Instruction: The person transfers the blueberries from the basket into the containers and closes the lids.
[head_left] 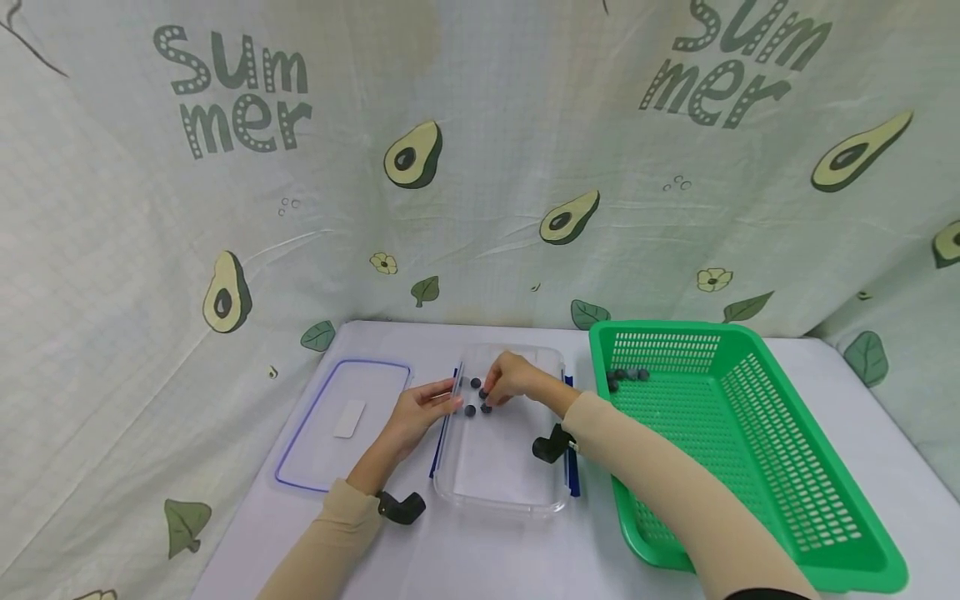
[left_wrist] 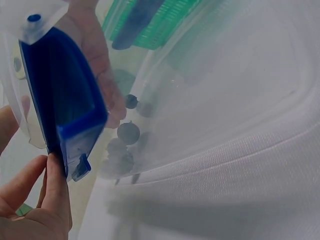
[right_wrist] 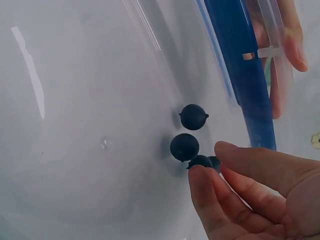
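Observation:
A clear plastic box (head_left: 510, 479) with blue side latches (right_wrist: 232, 55) stands on the table. My left hand (head_left: 420, 412) grips its left wall near the far corner, thumb at the rim and fingers outside by the latch. Inside the box, toward that corner, my right hand (head_left: 517, 379) pinches a blueberry (right_wrist: 201, 162) between thumb and fingertips, close over the floor. Another blueberry (right_wrist: 184, 147) lies right beside the fingertips, and one more blueberry (right_wrist: 193, 117) lies just beyond it. A further dark berry is partly hidden behind the fingers in the right wrist view.
A green plastic basket (head_left: 697, 433) stands right of the box, with several blueberries (head_left: 632, 374) in its far left corner. Left of the box lies a clear lid (head_left: 311, 450) with a blue seal and a white label (head_left: 349, 418). A printed curtain (head_left: 480, 167) hangs behind the table.

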